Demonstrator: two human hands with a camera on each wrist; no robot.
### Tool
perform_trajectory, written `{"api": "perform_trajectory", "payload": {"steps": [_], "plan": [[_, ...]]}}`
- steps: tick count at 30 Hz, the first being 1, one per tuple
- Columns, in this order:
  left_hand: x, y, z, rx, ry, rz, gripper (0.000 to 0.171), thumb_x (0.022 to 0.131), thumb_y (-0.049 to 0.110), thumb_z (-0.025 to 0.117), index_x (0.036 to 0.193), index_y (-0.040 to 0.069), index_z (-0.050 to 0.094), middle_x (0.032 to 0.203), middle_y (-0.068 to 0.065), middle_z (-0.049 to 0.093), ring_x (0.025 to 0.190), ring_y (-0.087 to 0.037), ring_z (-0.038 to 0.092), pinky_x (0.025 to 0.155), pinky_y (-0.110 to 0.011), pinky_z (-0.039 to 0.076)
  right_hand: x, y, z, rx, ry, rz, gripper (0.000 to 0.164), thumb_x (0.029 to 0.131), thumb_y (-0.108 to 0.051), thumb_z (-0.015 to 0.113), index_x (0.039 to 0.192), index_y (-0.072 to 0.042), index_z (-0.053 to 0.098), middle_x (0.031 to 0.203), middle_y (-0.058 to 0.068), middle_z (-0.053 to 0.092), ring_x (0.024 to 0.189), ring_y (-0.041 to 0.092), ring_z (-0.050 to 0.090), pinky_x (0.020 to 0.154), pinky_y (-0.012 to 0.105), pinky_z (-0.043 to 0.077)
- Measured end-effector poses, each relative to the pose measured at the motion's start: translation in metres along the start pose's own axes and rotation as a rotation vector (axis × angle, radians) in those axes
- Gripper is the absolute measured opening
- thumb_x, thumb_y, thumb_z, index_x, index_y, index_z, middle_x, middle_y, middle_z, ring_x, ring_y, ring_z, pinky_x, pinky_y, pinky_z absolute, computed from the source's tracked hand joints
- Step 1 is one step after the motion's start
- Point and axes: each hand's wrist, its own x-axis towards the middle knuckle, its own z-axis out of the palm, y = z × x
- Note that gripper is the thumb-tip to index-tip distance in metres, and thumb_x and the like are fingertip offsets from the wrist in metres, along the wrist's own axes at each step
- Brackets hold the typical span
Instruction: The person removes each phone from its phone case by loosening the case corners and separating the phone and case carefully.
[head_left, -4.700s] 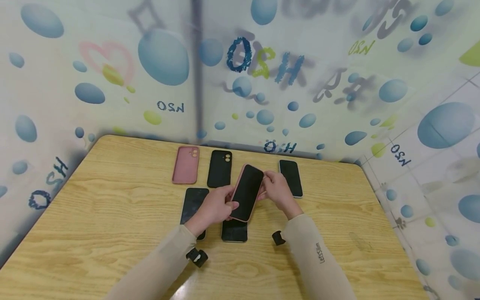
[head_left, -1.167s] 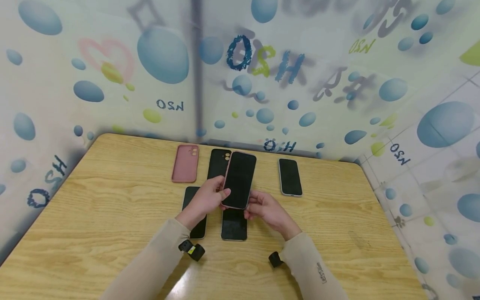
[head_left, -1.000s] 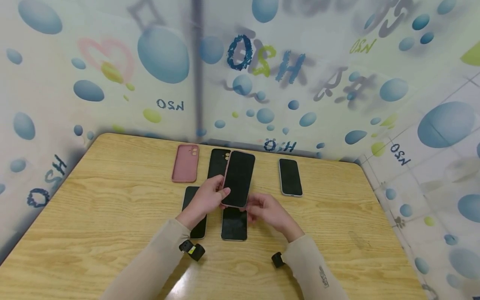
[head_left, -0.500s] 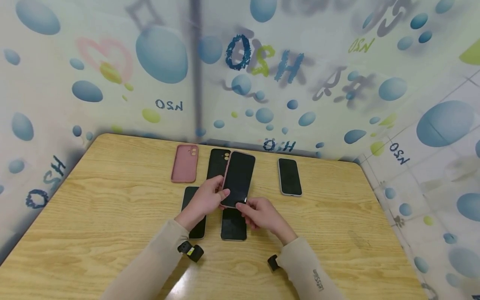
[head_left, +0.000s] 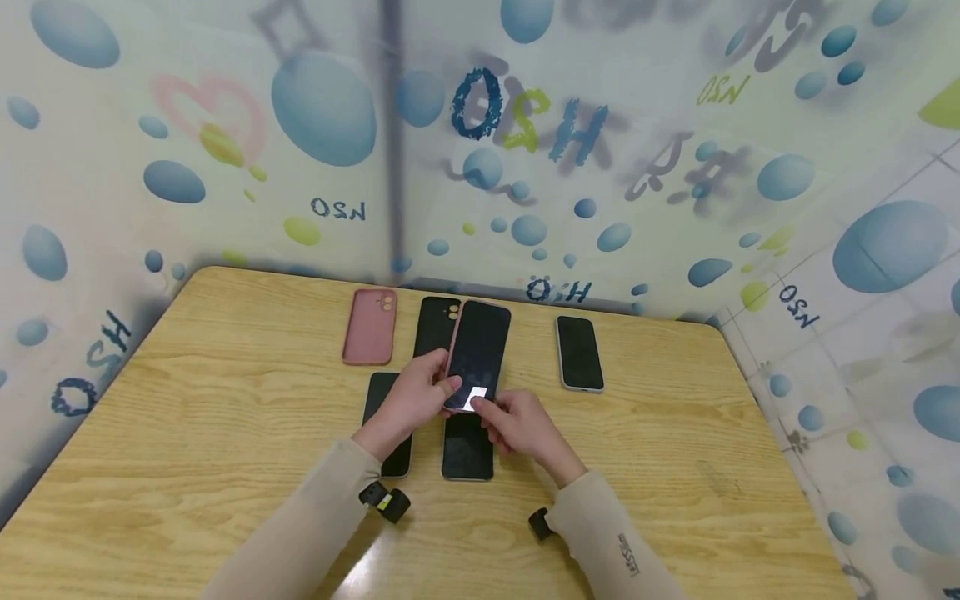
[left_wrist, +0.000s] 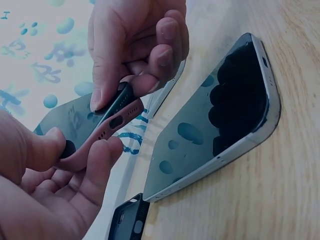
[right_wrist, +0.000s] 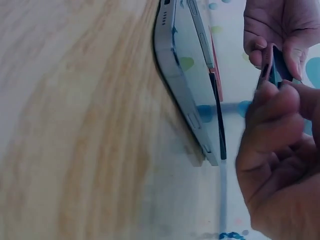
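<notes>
Closest to us, two pale sleeves (head_left: pixel 292 525) reach across the wooden table (head_left: pixel 202 450). Just past the cuffs lie two dark-screened phones: a left phone (head_left: pixel 400 463), partly covered by the arm above it, and a middle phone (head_left: pixel 468 454), its top end overlapped by the hands' work.

Over these, we see the held phone (head_left: pixel 482 346) off the table and tilted. Our left hand (head_left: pixel 411 398) is closed around its lower left side, thumb on the screen and fingers beneath the pink cover (left_wrist: pixel 82 156). Our right hand (head_left: pixel 525 427) pinches the lower right corner, thumb on top and fingertips curled below. From the left wrist, the phone's bottom edge stands proud of the cover at that corner, so we judge it only partly seated.

The weak spot is this corner: should our right thumb slip or press unevenly, the phone might spring loose and drop onto the middle phone, glass against glass. Too slack a left grip could bring the same fall; prying hard could stretch the cover's rim.

Farther off, we have a black case (head_left: pixel 432 327), a pink case (head_left: pixel 370 327) and a far phone (head_left: pixel 580 354), then the patterned wall (head_left: pixel 585 183).
</notes>
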Motion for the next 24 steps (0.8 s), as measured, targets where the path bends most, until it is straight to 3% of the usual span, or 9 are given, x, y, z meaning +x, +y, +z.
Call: {"api": "perform_trajectory", "payload": {"steps": [5,11,24], "plan": [[0.0013,0.0028,-0.0012,0.063,0.009,0.008,0.007,0.103,0.009,0.063,0.098,0.004,0.061,0.081,-0.012,0.06,0.063,-0.021,0.064,0.065,-0.042,0.061,-0.0005,0.0014,0.0013,0.078,0.066,0.008,0.04,0.102,-0.037,0.066,0.079,-0.004,0.069,0.06,0.002,0.058,0.047,0.014,0.049,0.045,0.024,0.042],[0.0025,0.0016,-0.0045,0.082,-0.001,0.008,0.017,0.102,0.01,0.065,0.089,0.004,0.055,0.074,-0.012,0.055,0.06,-0.02,0.066,0.063,-0.04,0.062,-0.003,0.004,-0.0001,0.148,0.083,-0.019,0.043,0.1,-0.037,0.069,0.075,-0.002,0.068,0.058,0.003,0.059,0.046,0.015,0.049,0.046,0.024,0.041],[0.0038,-0.0012,-0.0058,0.061,-0.014,-0.015,0.018,0.101,0.013,0.067,0.09,0.004,0.055,0.076,-0.013,0.059,0.061,-0.02,0.07,0.062,-0.04,0.061,-0.0053,0.0041,0.0016,0.315,0.074,-0.05,0.04,0.102,-0.027,0.067,0.091,0.011,0.067,0.071,0.004,0.067,0.054,0.015,0.053,0.051,0.022,0.046]]}}
